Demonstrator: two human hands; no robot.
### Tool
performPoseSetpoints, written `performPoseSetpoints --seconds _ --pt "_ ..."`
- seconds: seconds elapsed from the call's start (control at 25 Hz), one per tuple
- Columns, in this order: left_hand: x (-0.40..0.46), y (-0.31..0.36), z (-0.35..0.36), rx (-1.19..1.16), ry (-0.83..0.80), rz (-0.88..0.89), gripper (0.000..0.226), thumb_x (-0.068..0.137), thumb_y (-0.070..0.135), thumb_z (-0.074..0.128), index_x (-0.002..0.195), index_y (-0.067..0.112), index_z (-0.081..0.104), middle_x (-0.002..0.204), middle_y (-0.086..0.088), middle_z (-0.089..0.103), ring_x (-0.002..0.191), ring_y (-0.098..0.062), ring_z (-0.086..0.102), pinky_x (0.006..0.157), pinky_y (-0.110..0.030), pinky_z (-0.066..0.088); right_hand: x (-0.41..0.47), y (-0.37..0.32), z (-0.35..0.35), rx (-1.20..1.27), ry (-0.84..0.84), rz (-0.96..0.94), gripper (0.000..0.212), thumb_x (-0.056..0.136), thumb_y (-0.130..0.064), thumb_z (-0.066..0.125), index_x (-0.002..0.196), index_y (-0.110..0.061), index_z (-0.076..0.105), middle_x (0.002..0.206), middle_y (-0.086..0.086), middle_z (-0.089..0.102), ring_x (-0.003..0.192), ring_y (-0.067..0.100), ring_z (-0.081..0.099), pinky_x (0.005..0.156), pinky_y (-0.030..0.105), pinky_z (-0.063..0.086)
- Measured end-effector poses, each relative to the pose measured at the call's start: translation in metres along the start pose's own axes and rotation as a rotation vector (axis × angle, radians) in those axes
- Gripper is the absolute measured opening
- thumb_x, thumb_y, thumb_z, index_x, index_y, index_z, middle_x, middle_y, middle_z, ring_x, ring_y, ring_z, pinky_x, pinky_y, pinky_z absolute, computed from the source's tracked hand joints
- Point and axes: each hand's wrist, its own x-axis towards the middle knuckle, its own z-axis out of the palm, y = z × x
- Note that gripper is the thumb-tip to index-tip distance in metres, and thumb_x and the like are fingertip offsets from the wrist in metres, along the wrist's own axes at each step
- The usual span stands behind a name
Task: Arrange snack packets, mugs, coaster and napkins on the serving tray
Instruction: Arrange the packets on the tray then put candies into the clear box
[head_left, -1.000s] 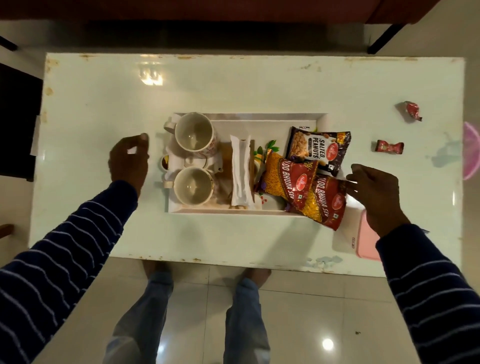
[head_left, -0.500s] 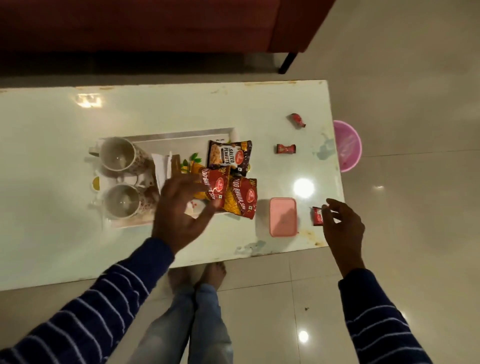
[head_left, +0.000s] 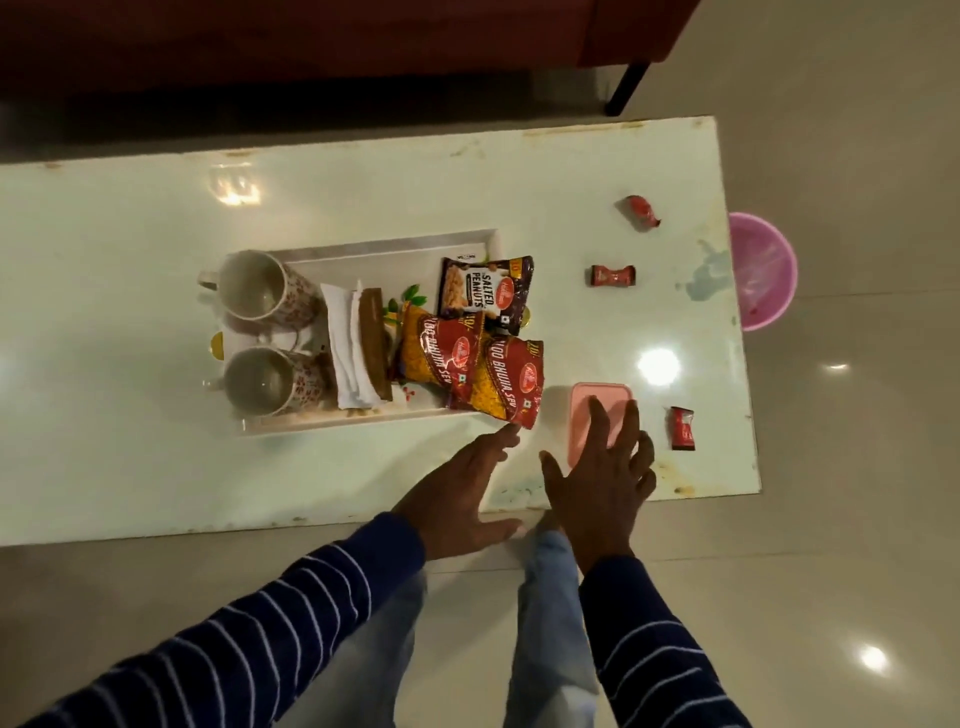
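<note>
A white serving tray (head_left: 363, 254) holds two patterned mugs (head_left: 260, 286) (head_left: 265, 382) at its left, folded white napkins (head_left: 345, 353) and a brown coaster (head_left: 375, 343) in the middle. On its right lie a salted peanuts packet (head_left: 485, 293) and two red bhujia packets (head_left: 434, 351) (head_left: 506, 382), the nearer one overhanging the tray edge. My left hand (head_left: 462, 493) is open, fingertips just below that packet. My right hand (head_left: 602, 478) is open, its fingers spread over a pink box (head_left: 600, 400).
Three small red candy wrappers (head_left: 641, 212) (head_left: 613, 274) (head_left: 681, 427) lie on the right part of the pale table (head_left: 130, 467). A pink bucket (head_left: 763, 270) stands on the floor beyond the table's right end. A dark red sofa runs along the far side.
My left hand has come off the tray's packets and down to the table's front edge. My right hand has moved left from the candy wrapper onto the pink box.
</note>
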Motion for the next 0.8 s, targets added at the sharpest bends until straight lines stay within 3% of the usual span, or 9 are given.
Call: performPoseSetpoints --seconds 0.16,0.28,0.4,0.52,0.6,0.8 --pt "0.022 0.010 0.021 0.085 0.120 -0.022 0.112 0.069 0.056 0.077 0.153 0.027 0.008 0.155 -0.001 0.037 0.139 -0.021 0.041 0.109 -0.042 0.037 0.017 0.015 -0.005 0.157 -0.015 -0.037 0.074 0.086 -0.039 0.070 0.149 -0.029 0.033 0.161 0.016 0.021 0.136 0.042 0.035 0.104 0.056 0.044" --pt "0.042 0.041 0.032 -0.030 0.147 -0.095 0.121 0.067 0.055 0.080 0.153 0.034 -0.003 0.163 0.004 0.015 0.147 -0.018 0.025 0.113 -0.036 0.032 0.028 0.037 -0.025 0.382 -0.108 -0.048 0.075 0.084 -0.039 0.074 0.148 -0.028 0.036 0.153 0.012 0.033 0.133 0.035 0.038 0.104 0.050 0.044" --pt "0.061 0.074 0.040 -0.065 0.170 -0.074 0.127 0.066 0.059 0.079 0.150 0.042 -0.014 0.164 0.009 -0.004 0.151 -0.016 0.008 0.111 -0.028 0.024 0.030 0.057 -0.047 0.541 -0.174 -0.091 0.078 0.081 -0.047 0.076 0.147 -0.030 0.038 0.150 0.006 0.038 0.134 0.028 0.038 0.097 0.034 0.040" --pt "0.082 0.096 0.043 -0.096 0.197 -0.040 0.129 0.068 0.039 0.086 0.148 0.044 -0.015 0.164 0.010 -0.004 0.150 -0.011 0.003 0.118 -0.033 0.021 0.022 0.069 -0.063 0.594 -0.204 -0.176 0.077 0.080 -0.054 0.074 0.145 -0.031 0.041 0.150 0.003 0.042 0.133 0.024 0.043 0.094 0.024 0.039" --pt "0.090 0.104 0.047 -0.144 0.213 -0.046 0.125 0.071 0.020 0.086 0.149 0.043 -0.009 0.164 0.005 0.007 0.149 -0.013 0.011 0.119 -0.040 0.025 0.013 0.073 -0.070 0.598 -0.211 -0.207 0.076 0.079 -0.056 0.068 0.145 -0.030 0.043 0.149 0.003 0.044 0.132 0.023 0.046 0.099 0.030 0.047" --pt "0.097 0.109 0.053 -0.161 0.163 -0.084 0.118 0.063 0.034 0.090 0.150 0.033 0.010 0.155 -0.002 0.027 0.135 -0.021 0.039 0.106 -0.034 0.042 0.011 0.080 -0.087 0.564 -0.238 -0.198 0.065 0.086 -0.054 0.055 0.145 -0.031 0.045 0.149 0.005 0.047 0.133 0.026 0.047 0.100 0.051 0.052"
